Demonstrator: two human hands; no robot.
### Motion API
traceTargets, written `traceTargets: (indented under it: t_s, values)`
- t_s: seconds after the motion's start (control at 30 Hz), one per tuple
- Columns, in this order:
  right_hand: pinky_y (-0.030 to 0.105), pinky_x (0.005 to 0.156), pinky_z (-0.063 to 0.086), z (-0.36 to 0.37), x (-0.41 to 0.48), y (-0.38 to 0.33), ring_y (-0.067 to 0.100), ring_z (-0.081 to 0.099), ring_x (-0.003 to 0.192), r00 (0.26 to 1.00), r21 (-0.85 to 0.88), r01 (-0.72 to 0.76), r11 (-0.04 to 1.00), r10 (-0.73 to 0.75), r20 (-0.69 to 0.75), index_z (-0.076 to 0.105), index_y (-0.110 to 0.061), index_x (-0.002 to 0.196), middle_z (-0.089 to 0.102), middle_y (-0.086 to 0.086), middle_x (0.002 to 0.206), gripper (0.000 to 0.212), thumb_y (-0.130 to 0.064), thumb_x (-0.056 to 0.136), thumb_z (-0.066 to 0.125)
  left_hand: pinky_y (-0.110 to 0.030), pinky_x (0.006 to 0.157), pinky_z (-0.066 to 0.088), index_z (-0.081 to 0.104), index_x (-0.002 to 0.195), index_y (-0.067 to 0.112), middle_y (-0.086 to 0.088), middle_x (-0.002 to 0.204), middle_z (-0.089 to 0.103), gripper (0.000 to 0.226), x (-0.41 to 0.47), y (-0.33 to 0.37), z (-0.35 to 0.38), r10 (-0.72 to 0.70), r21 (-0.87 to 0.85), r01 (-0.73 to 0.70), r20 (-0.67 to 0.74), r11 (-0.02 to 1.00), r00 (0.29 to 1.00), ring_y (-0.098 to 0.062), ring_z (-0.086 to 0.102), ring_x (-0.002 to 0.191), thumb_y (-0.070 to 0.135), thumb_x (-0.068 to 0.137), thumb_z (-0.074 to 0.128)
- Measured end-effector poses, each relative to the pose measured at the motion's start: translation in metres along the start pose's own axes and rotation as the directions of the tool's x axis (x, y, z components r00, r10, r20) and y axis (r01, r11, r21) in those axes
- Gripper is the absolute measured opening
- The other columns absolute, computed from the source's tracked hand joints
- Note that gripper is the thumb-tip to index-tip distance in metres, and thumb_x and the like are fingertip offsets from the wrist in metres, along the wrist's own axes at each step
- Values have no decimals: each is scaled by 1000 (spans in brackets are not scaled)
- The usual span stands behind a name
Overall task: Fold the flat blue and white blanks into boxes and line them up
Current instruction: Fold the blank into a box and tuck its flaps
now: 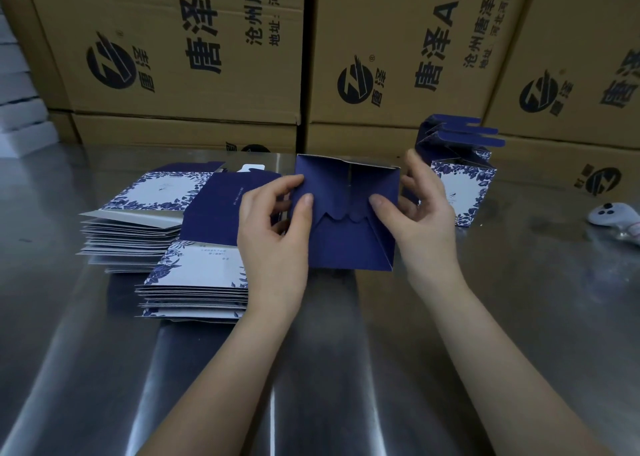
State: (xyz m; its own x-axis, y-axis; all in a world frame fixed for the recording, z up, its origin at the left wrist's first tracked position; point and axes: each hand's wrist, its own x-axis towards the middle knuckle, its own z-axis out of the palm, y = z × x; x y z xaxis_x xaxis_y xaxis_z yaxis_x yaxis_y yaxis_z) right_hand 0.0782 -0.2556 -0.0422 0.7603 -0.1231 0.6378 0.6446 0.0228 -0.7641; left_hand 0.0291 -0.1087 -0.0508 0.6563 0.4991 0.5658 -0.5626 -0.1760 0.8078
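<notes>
Left hand (273, 234): we see its fingers (302, 209) curled round the left edge of the box (349, 247), thumb pressing a flap
Right hand (420, 213): fingers clamped on the box's right edge, thumb on the opposite flap
Box: held between both sets of fingers above the desk (519, 299), flaps facing us
Flat blanks (162, 189): two stacks on the desk, just left of our left fingers
Standing boxes (462, 185): just beyond the right fingers
</notes>
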Motion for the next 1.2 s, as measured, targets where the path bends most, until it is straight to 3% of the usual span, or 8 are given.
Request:
traceTargets:
  t_s: [0.1,0.27,0.4,0.53,0.67,0.93,1.1,1.2]
  values:
    - [26,93,50,-2,-1,-1,-1,54,117,998,-3,-32,999,32,46,52,-30,132,46,1,144,53,-3,88,66,-14,79,47,61,112,37,5,115,60,33,0,0,-1,-15,-37,15,16,999,1000,-7,59,97,12,92,67]
    - [24,88,52,4,-6,-3,10,61,112,990,227,-96,969,68,126,55,-29,130,61,-3,129,45,-4,93,57,-11,81,45,57,120,42,11,112,54,39,4,-1,2,-89,-131,96,60,987,994,10,56,86,17,93,68]
    - [22,88,50,8,-8,-3,9,58,116,985,232,-113,966,78,152,53,-33,130,61,-8,126,44,-9,93,58,-33,103,49,61,112,46,1,131,57,36,7,-5,1,-223,-273,239,87,932,971,-4,60,115,15,94,66]
    - [23,89,51,7,-8,-4,10,58,118,982,268,-145,953,105,156,53,-35,132,61,-8,129,48,-7,95,57,-19,92,51,60,117,37,20,117,69,36,7,-4,2,-157,-347,202,155,916,975,1,60,117,7,96,61]
    - [30,97,50,6,-8,-4,14,56,122,978,282,-164,945,119,170,52,-33,134,59,-4,134,50,-4,95,56,-28,104,48,58,124,28,9,127,66,37,6,-3,2,-153,-363,196,142,911,978,-4,59,122,2,97,58]
    - [33,102,47,6,-8,-6,15,54,125,980,235,-114,965,71,185,49,-37,136,56,-3,136,52,-6,94,55,-39,113,41,51,135,29,2,141,56,45,6,0,2,-128,-315,168,144,934,981,-9,50,133,2,99,55]
    - [49,113,33,4,-6,-5,16,39,137,975,104,-7,995,-17,221,52,-44,130,47,-7,144,49,-10,94,52,-21,118,27,38,143,42,25,149,39,56,3,-2,1,28,-125,-2,203,992,979,9,30,141,5,102,47]
    - [50,115,30,5,-7,-5,17,40,137,976,79,3,997,-20,217,58,-39,122,49,0,142,42,-9,94,51,-37,122,25,42,140,41,9,157,37,52,2,-3,0,63,-78,-47,215,996,975,-3,27,147,3,103,43]
